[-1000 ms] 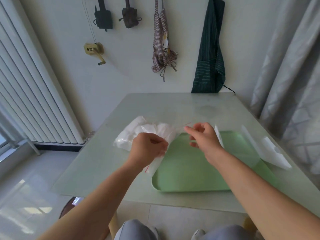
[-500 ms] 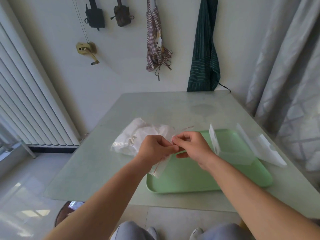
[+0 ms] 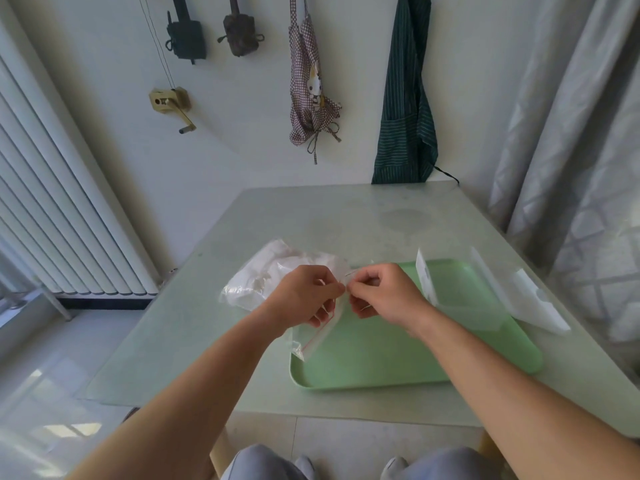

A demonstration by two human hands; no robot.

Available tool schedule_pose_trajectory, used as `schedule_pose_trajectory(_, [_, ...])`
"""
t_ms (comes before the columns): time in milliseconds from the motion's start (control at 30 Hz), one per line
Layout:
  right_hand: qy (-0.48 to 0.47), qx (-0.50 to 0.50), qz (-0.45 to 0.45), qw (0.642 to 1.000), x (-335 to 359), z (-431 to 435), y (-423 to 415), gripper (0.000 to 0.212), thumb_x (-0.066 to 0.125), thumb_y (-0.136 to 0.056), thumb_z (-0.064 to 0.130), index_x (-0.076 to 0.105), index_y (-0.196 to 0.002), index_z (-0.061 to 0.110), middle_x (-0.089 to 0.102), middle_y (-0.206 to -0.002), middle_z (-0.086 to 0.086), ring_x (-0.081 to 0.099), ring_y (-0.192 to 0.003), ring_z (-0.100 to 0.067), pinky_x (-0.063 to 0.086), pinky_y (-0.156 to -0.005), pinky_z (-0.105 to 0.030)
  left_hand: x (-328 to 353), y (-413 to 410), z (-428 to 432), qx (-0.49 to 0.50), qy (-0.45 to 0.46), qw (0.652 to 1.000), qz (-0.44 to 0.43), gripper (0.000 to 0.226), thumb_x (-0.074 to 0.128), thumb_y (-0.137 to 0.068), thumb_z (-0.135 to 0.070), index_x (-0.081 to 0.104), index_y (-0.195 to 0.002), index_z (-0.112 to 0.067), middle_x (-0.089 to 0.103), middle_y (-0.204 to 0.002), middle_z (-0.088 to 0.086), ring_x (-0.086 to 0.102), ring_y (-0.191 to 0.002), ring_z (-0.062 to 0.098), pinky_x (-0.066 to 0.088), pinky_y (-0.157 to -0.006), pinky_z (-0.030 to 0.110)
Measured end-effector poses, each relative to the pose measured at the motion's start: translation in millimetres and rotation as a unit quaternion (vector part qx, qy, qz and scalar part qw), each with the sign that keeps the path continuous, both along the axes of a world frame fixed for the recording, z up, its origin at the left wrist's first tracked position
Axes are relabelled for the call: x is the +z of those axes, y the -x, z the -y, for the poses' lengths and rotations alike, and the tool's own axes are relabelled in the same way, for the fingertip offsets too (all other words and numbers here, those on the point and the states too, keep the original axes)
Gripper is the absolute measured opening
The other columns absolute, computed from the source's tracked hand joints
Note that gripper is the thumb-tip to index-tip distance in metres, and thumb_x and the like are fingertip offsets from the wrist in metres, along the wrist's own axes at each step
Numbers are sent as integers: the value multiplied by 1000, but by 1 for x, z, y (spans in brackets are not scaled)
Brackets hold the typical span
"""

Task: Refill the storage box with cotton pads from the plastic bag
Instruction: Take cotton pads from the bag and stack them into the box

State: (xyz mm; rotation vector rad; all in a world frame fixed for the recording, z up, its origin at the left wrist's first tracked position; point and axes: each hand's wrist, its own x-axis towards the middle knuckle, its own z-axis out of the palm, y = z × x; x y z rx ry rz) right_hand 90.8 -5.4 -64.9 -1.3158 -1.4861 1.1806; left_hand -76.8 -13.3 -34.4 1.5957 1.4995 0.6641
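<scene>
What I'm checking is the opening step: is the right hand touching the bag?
Touching. The head view shows the right hand pinching the bag at its zip edge, right beside the left hand.

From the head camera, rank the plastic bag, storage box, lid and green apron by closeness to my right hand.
1. plastic bag, pinched by the right hand.
2. storage box, on the tray, just right.
3. lid, farther right, off the tray.
4. green apron, hanging far behind.
</scene>
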Motion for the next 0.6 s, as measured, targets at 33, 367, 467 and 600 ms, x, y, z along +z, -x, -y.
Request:
schedule_pose_trajectory(33, [-14, -10, 31, 999, 2, 0, 0, 14, 64, -86, 6, 70, -74, 3, 69, -65, -14, 66, -58, -23, 60, -60, -38, 1, -1, -1, 2, -22, 999, -24, 17, 64, -90, -19, 60, -75, -11, 63, -60, 4, 58, -46, 15, 46, -44, 21])
schedule_pose_trajectory(367, [-47, -88, 327, 940, 13, 8, -15, 25, 64, -72, 19, 64, -71, -5, 69, -62, -18, 70, -61, -31, 56, -58, -38, 25, 20, -6, 104, -177, 971, -123, 16, 64, -78, -9, 61, -63, -15, 64, -53, 1, 60, -39, 8, 52, -51, 24])
schedule_pose_trajectory(467, [-40, -84, 347, 933, 14, 11, -17, 24, 61, -75, 18, 56, -59, 0, 60, -50, -13, 64, -46, -28, 59, -56, -36, 35, 33, -2, 104, -186, 967, -141, 14, 68, -76, -11, 62, -64, -11, 68, -57, 5, 61, -40, 7, 54, -51, 27])
schedule_pose_trajectory(600, [-44, -102, 411, 905, 17, 17, -16, 25, 61, -77, 13, 44, -59, 8, 50, -58, -8, 58, -57, -29, 46, -52, -29, 48, 36, 4, 124, -232, 960, -102, 11, 69, -75, -13, 64, -65, -11, 68, -56, 4, 64, -43, 11, 58, -56, 36])
